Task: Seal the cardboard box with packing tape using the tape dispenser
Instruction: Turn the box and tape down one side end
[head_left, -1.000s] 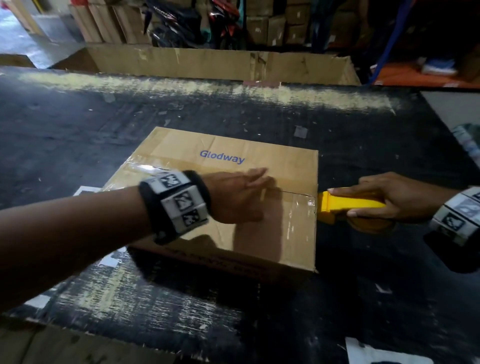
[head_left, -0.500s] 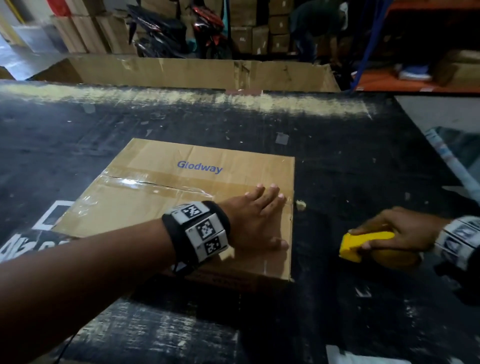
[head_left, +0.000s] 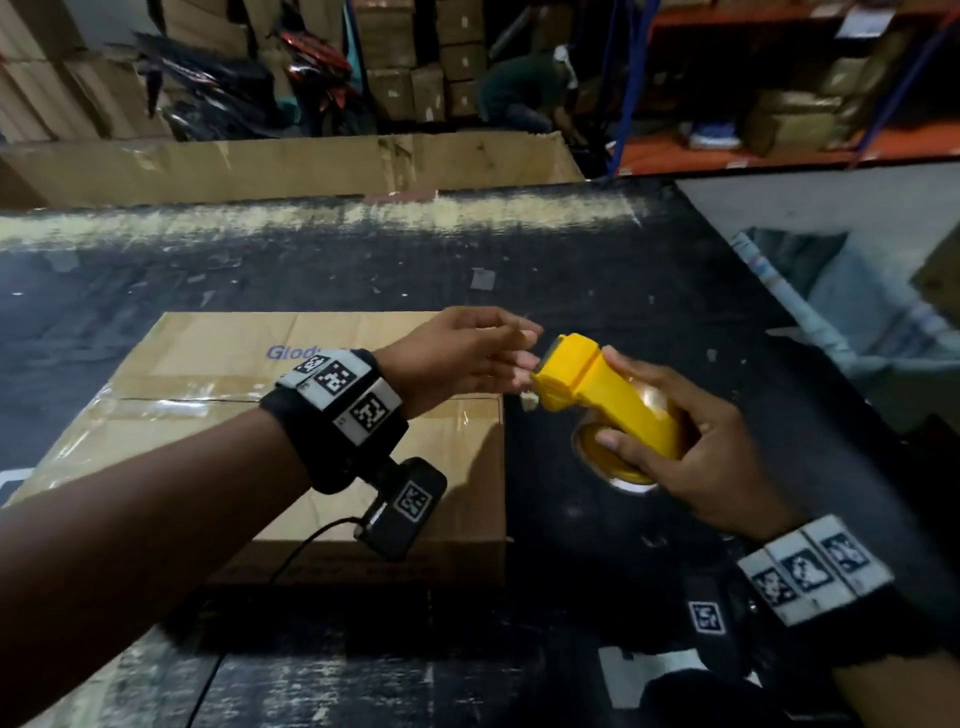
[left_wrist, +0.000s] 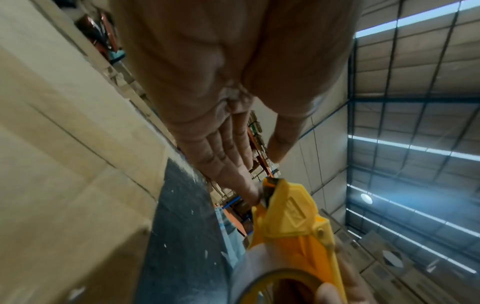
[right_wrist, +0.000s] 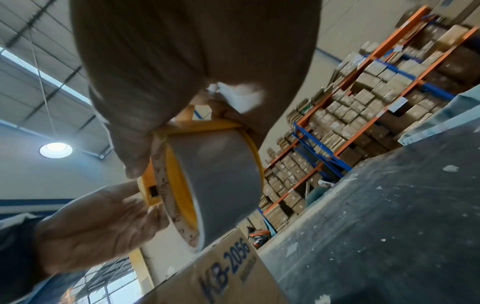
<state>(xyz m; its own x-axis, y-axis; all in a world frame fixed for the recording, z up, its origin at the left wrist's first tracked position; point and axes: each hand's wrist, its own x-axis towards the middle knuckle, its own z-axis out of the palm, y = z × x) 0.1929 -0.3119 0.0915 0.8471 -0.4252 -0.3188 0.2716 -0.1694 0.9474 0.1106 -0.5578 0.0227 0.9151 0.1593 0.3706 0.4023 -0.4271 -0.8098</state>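
**Yellow dispenser held up beside the taped box**

Cardboard fills the left of the head view: the box (head_left: 311, 415) sits flat on the dark, scuffed desk (head_left: 597, 270), its top seam covered by a glossy strip of clear tape (head_left: 156, 410). Bare desk runs beyond its right edge and along the far side. The right hand (head_left: 691, 441) is curled round the yellow plastic tape dispenser (head_left: 597, 395), held above the desk just off the box's right edge, cutter end tilted up and left. The left hand (head_left: 467, 358) hovers over the box's far right corner, fingers loosely extended, their tips at the cutter end. A big open carton (head_left: 291, 161) stands past the desk's far edge.

From the left wrist, the left hand (left_wrist: 221, 98) shows its palm, fingers (left_wrist: 233, 170) fairly straight, one tip touching the cutter end of the dispenser (left_wrist: 293, 216). Whether it pinches a tape end I cannot tell. The box (left_wrist: 64, 164) runs down the left, a strip of black desk (left_wrist: 182, 236) between it and the dispenser.

From the right wrist, the right hand (right_wrist: 182, 72) wraps the dispenser's yellow frame (right_wrist: 207, 125), with the smooth grey-brown tape roll (right_wrist: 223, 185) hanging beneath. The left hand (right_wrist: 98, 222) meets the dispenser's end from the left. Below, the box (right_wrist: 221, 273) shows its printed side, and the speckled desk (right_wrist: 389, 226) spreads to the right.
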